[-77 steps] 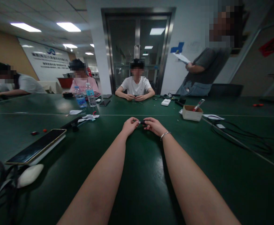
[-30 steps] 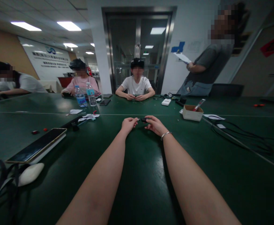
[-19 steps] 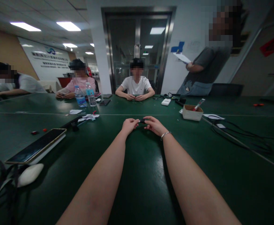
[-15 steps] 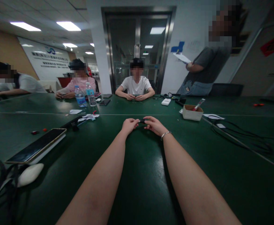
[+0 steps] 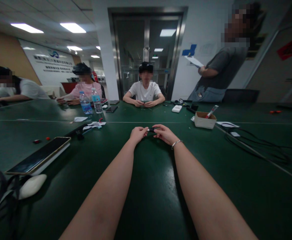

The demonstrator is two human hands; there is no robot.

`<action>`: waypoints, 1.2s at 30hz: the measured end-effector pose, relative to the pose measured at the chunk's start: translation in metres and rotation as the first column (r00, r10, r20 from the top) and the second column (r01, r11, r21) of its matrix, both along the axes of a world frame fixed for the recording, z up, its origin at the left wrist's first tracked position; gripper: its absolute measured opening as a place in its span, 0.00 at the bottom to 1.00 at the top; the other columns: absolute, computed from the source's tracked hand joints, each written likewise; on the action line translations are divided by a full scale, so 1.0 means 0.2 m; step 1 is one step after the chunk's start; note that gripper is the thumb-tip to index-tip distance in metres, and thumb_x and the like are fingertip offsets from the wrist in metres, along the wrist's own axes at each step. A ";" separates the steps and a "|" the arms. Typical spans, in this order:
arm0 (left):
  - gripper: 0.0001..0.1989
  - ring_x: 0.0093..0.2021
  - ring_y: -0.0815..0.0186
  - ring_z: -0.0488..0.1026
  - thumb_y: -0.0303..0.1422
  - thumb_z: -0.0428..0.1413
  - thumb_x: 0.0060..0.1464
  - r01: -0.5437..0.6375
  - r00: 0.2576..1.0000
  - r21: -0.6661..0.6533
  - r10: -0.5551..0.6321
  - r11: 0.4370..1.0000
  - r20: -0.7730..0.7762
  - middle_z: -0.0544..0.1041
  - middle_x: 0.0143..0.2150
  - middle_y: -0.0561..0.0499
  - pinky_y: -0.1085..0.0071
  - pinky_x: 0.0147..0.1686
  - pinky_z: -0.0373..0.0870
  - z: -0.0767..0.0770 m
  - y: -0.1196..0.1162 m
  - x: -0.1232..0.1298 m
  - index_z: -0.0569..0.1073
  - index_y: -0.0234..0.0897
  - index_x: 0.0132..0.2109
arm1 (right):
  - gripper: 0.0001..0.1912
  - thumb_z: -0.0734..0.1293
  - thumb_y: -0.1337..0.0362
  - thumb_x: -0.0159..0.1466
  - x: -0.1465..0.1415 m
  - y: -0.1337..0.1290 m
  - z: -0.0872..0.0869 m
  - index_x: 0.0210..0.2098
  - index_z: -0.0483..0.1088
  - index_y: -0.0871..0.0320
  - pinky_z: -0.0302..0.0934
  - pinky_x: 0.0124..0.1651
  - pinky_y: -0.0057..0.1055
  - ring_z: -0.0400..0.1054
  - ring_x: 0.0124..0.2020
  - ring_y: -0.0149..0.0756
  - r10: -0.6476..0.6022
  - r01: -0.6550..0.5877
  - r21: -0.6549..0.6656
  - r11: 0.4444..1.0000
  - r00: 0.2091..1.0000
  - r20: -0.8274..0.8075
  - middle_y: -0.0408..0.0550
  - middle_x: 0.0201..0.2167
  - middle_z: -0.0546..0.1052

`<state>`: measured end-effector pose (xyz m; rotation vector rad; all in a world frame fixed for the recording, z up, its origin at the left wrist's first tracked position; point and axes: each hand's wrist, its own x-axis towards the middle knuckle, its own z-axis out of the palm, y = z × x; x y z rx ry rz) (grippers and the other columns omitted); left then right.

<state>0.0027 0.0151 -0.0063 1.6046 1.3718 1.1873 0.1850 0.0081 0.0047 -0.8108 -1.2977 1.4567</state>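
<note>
Dark piece, pinched by left hand and right hand (both narrow), is near table seam, box well apart

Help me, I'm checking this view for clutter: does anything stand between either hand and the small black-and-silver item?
Nothing visible does. The left hand grips the silver end of the small black-and-silver item, the right hand its black end. The paper scraps lie off to the left, the box to the right.
</note>
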 end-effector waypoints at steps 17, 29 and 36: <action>0.20 0.20 0.72 0.64 0.45 0.52 0.55 0.024 1.000 -0.010 -0.024 1.000 -0.020 0.72 0.21 0.52 0.74 0.24 0.61 0.01 0.00 -0.01 0.73 0.34 0.26 | 0.12 0.70 0.77 0.55 0.01 0.01 -0.01 0.37 0.73 0.59 0.71 0.35 0.28 0.63 0.17 0.21 0.034 -0.034 0.004 0.999 0.999 -0.025 0.37 0.21 0.72; 0.14 0.27 0.70 0.69 0.40 0.59 0.49 0.077 0.994 0.059 -0.081 0.995 0.070 0.75 0.29 0.49 0.75 0.25 0.63 -0.02 0.00 0.01 0.75 0.34 0.37 | 0.02 0.65 0.72 0.64 -0.02 0.00 0.01 0.35 0.70 0.63 0.70 0.31 0.25 0.63 0.15 0.22 -0.053 0.053 -0.072 0.996 0.999 0.001 0.43 0.18 0.74; 0.13 0.27 0.71 0.67 0.35 0.60 0.47 0.097 0.993 0.164 -0.107 0.982 0.054 0.73 0.30 0.53 0.76 0.24 0.63 -0.02 -0.01 0.00 0.74 0.36 0.41 | 0.05 0.64 0.70 0.66 -0.02 0.01 0.01 0.33 0.68 0.63 0.69 0.29 0.23 0.64 0.14 0.23 -0.056 0.057 -0.077 0.995 0.998 0.016 0.44 0.17 0.74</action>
